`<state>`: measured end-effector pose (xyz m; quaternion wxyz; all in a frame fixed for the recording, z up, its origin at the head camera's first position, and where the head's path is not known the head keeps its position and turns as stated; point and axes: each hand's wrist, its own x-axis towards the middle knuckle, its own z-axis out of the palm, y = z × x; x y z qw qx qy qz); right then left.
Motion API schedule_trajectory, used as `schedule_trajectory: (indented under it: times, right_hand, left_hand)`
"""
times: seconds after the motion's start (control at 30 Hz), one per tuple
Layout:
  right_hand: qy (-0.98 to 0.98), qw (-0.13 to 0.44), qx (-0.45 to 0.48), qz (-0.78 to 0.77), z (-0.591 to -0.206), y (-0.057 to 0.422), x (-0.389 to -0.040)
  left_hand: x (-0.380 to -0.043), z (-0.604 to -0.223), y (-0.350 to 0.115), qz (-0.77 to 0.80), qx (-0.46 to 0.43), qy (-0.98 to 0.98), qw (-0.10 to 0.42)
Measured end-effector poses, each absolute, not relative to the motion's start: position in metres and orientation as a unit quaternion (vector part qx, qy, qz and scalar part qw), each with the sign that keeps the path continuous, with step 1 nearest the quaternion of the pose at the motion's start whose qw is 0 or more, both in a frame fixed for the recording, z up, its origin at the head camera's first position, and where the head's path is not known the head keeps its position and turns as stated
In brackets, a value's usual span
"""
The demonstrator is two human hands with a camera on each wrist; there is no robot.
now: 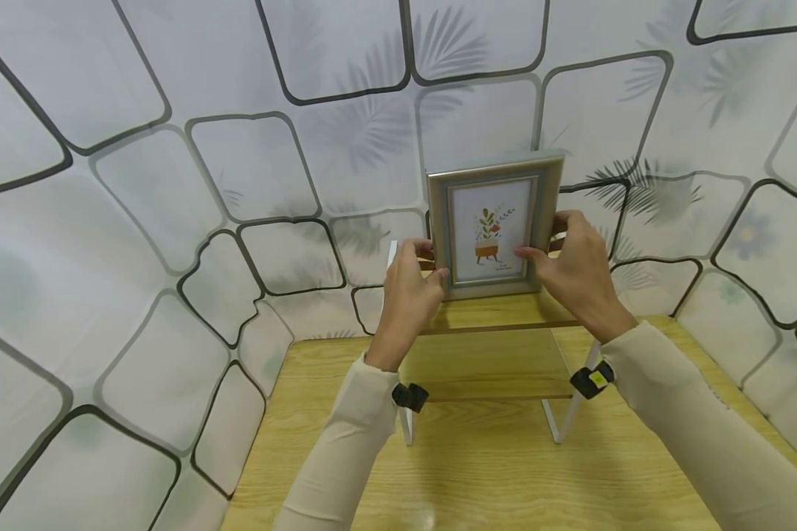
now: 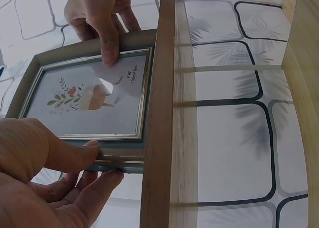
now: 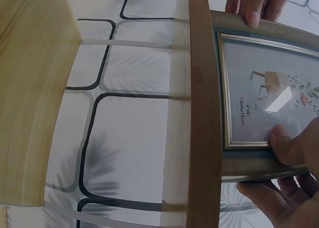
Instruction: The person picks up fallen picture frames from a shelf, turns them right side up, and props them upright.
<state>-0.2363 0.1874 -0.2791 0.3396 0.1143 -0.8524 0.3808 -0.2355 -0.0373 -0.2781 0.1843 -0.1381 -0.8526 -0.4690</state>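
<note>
The picture frame [image 1: 490, 221], pinched by the left hand [image 1: 408, 291] at its eight o'clock and the right hand [image 1: 578, 271] at four, is seemingly being positioned at the upper shelf [image 1: 491, 314], next wanting gentle release.

Frame [image 1: 498, 227]: near upright, lower edge at the upper board [image 1: 498, 316] of the shelf [image 1: 488, 363]; print shows a potted plant; left hand [image 1: 410, 286] grips the left side; right hand [image 1: 579, 271] grips the right side, thumb on the front; shelf, two-tier with white legs [image 1: 569, 418], stands on the table [image 1: 471, 472]; black device [image 1: 409, 397] at each cuff [image 1: 378, 377]; patterned wall [image 1: 139, 221] behind.
</note>
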Motion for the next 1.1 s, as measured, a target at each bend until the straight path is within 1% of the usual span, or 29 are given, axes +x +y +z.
schedule_trajectory:
  times: [0.1,0.27,0.33,0.4,0.53,0.63,0.73,0.83,0.93,1.1]
  right_hand:
    - [-0.855,0.332,0.117,0.382,-0.278,0.188,-0.236]
    - [-0.872,0.302,0.124,0.365,-0.273,0.19,-0.233]
    - [-0.878,0.303,0.126,0.348,-0.268,0.192,-0.229]
    - [-0.877,0.324,0.13,0.33,-0.261,0.194,-0.224]
    - [-0.842,0.415,0.155,0.308,-0.241,0.195,-0.218]
    - [-0.804,0.487,0.187,0.285,-0.226,0.185,-0.216]
    - [-0.783,0.524,0.212,0.258,-0.216,0.167,-0.215]
    - [-0.781,0.543,0.22,0.216,-0.212,0.147,-0.218]
    - [-0.792,0.544,0.209,0.183,-0.21,0.128,-0.221]
    - [-0.83,0.507,0.172,0.157,-0.21,0.107,-0.227]
  left_hand:
    - [-0.236,-0.278,-0.039,-0.469,-0.139,-0.853,0.179]
    - [-0.236,-0.277,-0.041,-0.478,-0.137,-0.85,0.173]
    - [-0.236,-0.277,-0.041,-0.486,-0.139,-0.846,0.17]
    - [-0.236,-0.276,-0.041,-0.494,-0.142,-0.842,0.167]
    - [-0.236,-0.276,-0.042,-0.497,-0.142,-0.841,0.161]
    - [-0.236,-0.276,-0.043,-0.497,-0.141,-0.842,0.16]
    - [-0.236,-0.276,-0.044,-0.496,-0.142,-0.842,0.159]
    - [-0.236,-0.277,-0.045,-0.501,-0.147,-0.838,0.158]
    - [-0.236,-0.277,-0.045,-0.507,-0.151,-0.834,0.158]
    - [-0.235,-0.277,-0.045,-0.511,-0.153,-0.83,0.162]
